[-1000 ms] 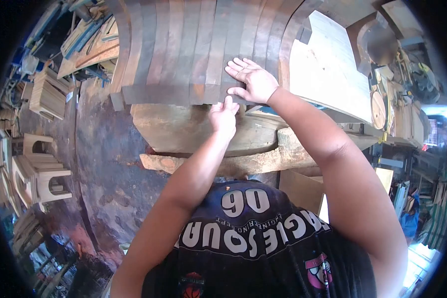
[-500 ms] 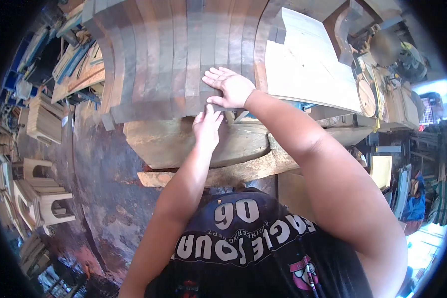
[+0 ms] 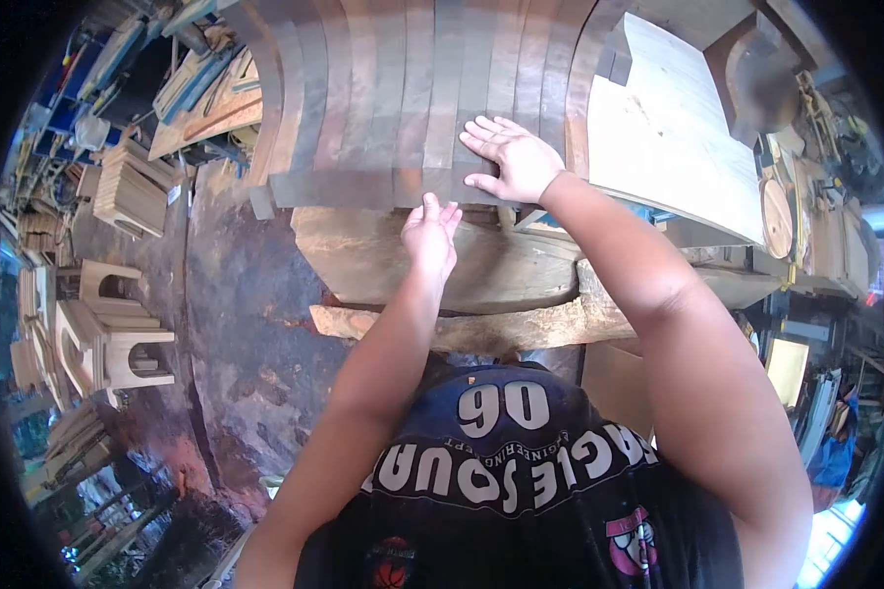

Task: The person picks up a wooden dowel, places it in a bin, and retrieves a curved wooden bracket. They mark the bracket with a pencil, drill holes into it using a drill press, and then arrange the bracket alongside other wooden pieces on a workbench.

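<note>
A curved panel of dark wooden strips stands side by side at the top middle, with a straight edge toward me. My right hand lies flat on the strips near that edge, its fingers spread. At the edge, to the left of it, is my left hand, palm up with the thumb raised against the front face. Its other fingers are partly curled, and whether they hold anything is hidden. Below the panel edge lies a thick pale wooden slab.
A white board lies to the right of the panel. Arched wooden pieces stand on the floor at the left. Stacked strips are behind them. A rough-edged plank lies close to my body.
The whole view has shifted, so the panel and hands appear farther right. My left hand has moved slightly leftward along the edge, away from my right thumb. My right hand stays flat on the strips.
</note>
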### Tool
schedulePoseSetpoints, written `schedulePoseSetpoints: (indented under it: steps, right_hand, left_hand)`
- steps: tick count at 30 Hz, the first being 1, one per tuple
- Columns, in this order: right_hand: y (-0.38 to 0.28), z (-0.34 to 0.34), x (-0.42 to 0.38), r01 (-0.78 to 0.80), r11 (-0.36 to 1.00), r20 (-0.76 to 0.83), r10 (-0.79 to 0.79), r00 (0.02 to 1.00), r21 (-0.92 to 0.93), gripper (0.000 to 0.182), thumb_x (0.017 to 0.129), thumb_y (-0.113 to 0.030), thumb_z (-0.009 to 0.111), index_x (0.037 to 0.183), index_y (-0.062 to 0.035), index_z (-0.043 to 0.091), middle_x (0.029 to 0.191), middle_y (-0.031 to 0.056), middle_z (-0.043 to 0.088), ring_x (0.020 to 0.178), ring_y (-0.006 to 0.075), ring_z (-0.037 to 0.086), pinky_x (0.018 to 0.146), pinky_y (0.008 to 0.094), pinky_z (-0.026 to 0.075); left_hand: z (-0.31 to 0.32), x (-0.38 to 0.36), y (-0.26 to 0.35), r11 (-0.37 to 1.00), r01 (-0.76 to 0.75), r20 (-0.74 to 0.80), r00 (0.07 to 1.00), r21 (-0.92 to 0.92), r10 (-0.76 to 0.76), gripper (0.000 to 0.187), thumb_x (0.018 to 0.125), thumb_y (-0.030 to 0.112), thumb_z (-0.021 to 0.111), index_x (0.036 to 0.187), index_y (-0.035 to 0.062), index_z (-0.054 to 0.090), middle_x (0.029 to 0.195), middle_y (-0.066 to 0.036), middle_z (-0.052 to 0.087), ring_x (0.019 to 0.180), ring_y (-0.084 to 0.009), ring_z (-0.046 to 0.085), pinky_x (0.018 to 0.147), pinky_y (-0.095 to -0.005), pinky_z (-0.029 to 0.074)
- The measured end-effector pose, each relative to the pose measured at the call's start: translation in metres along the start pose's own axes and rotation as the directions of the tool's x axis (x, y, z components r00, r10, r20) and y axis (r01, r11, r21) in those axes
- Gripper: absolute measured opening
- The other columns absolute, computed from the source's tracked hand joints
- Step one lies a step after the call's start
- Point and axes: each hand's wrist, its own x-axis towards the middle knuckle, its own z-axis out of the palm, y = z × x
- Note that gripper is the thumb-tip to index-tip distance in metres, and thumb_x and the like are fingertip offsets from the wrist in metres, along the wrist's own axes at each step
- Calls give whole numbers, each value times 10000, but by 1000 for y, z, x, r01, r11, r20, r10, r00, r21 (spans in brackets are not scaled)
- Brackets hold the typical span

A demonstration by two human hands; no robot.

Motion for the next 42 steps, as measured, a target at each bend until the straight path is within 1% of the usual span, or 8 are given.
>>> schedulePoseSetpoints:
  steps: [4, 10, 16, 22, 25, 31, 37, 42]
  right_hand:
    - [-2, -1, 0, -10, 1000, -6, 10, 1000, 12, 731, 953, -499, 719, 1512, -52, 575, 1571, 170, 554, 1513, 314, 460, 1299, 441, 300]
    - [0, 1, 1, -9, 999, 36, 11, 999, -49, 724, 975, -529, 679, 1533, -84, 560, 1597, 141, 532, 1528, 287, 438, 1309, 428, 287]
    - [1, 0, 3, -14, 998, 30, 16, 999, -65, 729, 980, -550, 664, 1538, -94, 557, 1604, 131, 528, 1530, 278, 435, 1311, 422, 284]
    - [-1, 0, 0, -16, 997, 30, 18, 999, -69, 719, 980, -548, 667, 1529, -94, 569, 1591, 131, 543, 1516, 283, 456, 1306, 423, 296]
    - [1, -2, 2, -12, 999, 8, 12, 1000, -51, 720, 978, -548, 668, 1527, -92, 570, 1588, 133, 545, 1513, 282, 459, 1305, 424, 299]
    - [1, -2, 2, -7, 998, 25, 9, 1000, -66, 720, 976, -550, 669, 1523, -92, 573, 1585, 133, 549, 1512, 278, 460, 1306, 426, 296]
    - [-1, -2, 1, 5, 1000, -4, -5, 1000, -21, 709, 953, -496, 728, 1502, -69, 592, 1549, 162, 577, 1503, 299, 474, 1299, 436, 305]
    - [-2, -5, 3, 3, 1000, 7, -3, 1000, -22, 709, 940, -483, 743, 1496, -68, 596, 1552, 156, 576, 1497, 296, 481, 1297, 440, 310]
  left_hand:
    - [13, -6, -2, 1000, 15, -63, 998, -11, -15, 445, 1111, 337, 596, 1288, -68, 540, 1176, -181, 625, 1064, -291, 680, 955, -426, 600]
    - [22, 2, -6, 997, -43, -141, 989, 59, 51, 457, 1108, 369, 603, 1181, -82, 615, 966, -132, 664, 819, -200, 681, 769, -345, 620]
    - [25, 1, -7, 996, -58, -152, 986, 71, 69, 444, 1104, 366, 612, 1145, -75, 621, 921, -111, 661, 770, -182, 669, 723, -322, 619]
    - [23, 0, -5, 999, -32, -114, 993, 18, 33, 404, 1097, 316, 637, 1159, -83, 635, 942, -117, 676, 849, -207, 688, 808, -351, 622]
    - [3, -2, -7, 991, 17, 68, 997, 135, -27, 363, 1111, 271, 610, 1220, -75, 617, 1098, -142, 667, 980, -238, 688, 954, -407, 597]
    - [3, -1, -13, 975, -69, 63, 996, 212, 57, 311, 1108, 236, 617, 1146, -69, 664, 1051, -138, 701, 1014, -247, 703, 964, -410, 600]
    - [-9, -11, 5, 999, -11, -2, 1000, 46, 11, 438, 1123, 300, 581, 1354, -70, 545, 1250, -191, 642, 1116, -271, 673, 1015, -429, 576]
    - [-28, 8, 21, 1000, 10, 71, 997, 16, -11, 454, 1128, 353, 554, 1324, -56, 530, 1224, -192, 630, 1098, -279, 680, 985, -424, 585]
